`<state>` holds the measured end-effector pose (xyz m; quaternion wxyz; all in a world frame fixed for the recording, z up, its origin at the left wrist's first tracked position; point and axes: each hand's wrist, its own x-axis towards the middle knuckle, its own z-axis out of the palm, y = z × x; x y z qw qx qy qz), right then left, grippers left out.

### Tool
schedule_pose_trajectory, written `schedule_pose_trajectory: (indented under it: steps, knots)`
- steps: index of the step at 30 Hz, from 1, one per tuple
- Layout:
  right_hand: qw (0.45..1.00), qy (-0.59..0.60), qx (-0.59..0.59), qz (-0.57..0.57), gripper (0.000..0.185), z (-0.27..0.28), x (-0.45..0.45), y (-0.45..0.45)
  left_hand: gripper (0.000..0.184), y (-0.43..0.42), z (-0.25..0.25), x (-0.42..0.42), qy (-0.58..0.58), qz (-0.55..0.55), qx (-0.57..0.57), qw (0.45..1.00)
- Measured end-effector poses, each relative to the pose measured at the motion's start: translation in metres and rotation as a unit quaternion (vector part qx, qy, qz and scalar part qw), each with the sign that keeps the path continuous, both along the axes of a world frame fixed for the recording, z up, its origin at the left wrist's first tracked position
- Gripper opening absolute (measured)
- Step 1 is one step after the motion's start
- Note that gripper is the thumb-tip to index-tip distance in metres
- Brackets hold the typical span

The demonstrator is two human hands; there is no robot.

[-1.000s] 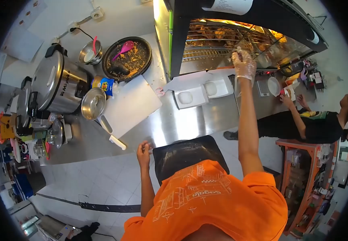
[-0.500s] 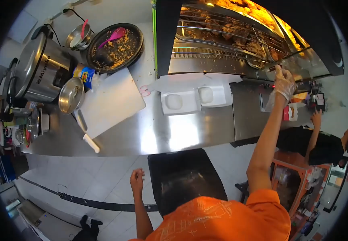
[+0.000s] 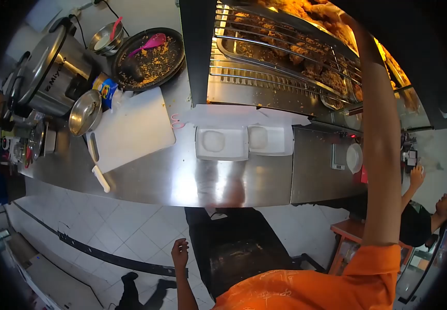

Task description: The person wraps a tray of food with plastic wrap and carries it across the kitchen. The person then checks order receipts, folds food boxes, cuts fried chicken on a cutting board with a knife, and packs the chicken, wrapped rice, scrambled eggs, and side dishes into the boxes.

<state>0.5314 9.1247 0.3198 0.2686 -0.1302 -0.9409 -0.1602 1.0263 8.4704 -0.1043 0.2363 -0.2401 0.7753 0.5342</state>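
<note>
My right hand (image 3: 345, 18) reaches into the upper part of the lit display cabinet (image 3: 200, 62), among the fried pieces on the top shelf; its fingers are blurred in the glare. My left hand (image 3: 180, 250) hangs in front of the counter, fingers loosely curled, holding nothing that I can see. On the steel counter (image 3: 151, 178) stand two open white boxes, the left one (image 3: 234, 142) and the right one (image 3: 280, 140), each with a white round portion inside. Below the top shelf, a tray of fried pieces (image 3: 298, 51) sits on a wire rack.
At the left are a cutting board (image 3: 136, 129), a knife (image 3: 100, 178), a black pan (image 3: 174, 57) with a pink spoon (image 3: 154, 41), a metal bowl (image 3: 85, 112) and a large cooker (image 3: 61, 77). Another person (image 3: 417, 225) stands at the right, beside an orange cabinet (image 3: 345, 227).
My right hand has moved from the lower cabinet opening past its glass to the top shelf. My left hand is lower in view. The other person's hand has moved off the counter items.
</note>
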Motion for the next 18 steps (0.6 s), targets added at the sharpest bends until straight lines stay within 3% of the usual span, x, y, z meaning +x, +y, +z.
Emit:
schedule_pose_trajectory:
  steps: [10,12,13,14,15,16,18]
  knots:
    - [0.999,0.0,0.023,0.023,0.056,-0.036,-0.031,0.121,0.017,0.005,-0.021,0.045,0.011,0.076,-0.023,0.997]
    - [0.993,0.02,0.028,0.116,0.056,-0.075,-0.052,0.18,0.015,0.004,-0.024,0.052,-0.006,0.098,-0.025,0.995]
    - [0.965,0.06,0.032,0.252,0.056,-0.122,-0.08,0.25,0.015,0.002,-0.03,0.057,0.014,0.096,-0.019,0.995]
    - [0.969,-0.013,0.235,0.067,0.048,-0.092,-0.026,0.145,0.014,0.0,-0.039,0.06,0.038,0.097,-0.012,0.994]
    - [0.888,-0.096,0.441,-0.081,0.041,-0.054,0.037,0.017,0.014,0.002,-0.036,0.058,0.035,0.098,-0.014,0.994]
    - [0.957,-0.022,0.288,-0.028,0.04,-0.055,0.074,-0.02,0.014,0.002,-0.031,0.056,0.031,0.097,-0.017,0.995]
    - [0.997,0.071,0.009,0.035,0.04,-0.045,0.127,-0.074,0.013,0.003,-0.031,0.055,0.039,0.123,-0.014,0.992]
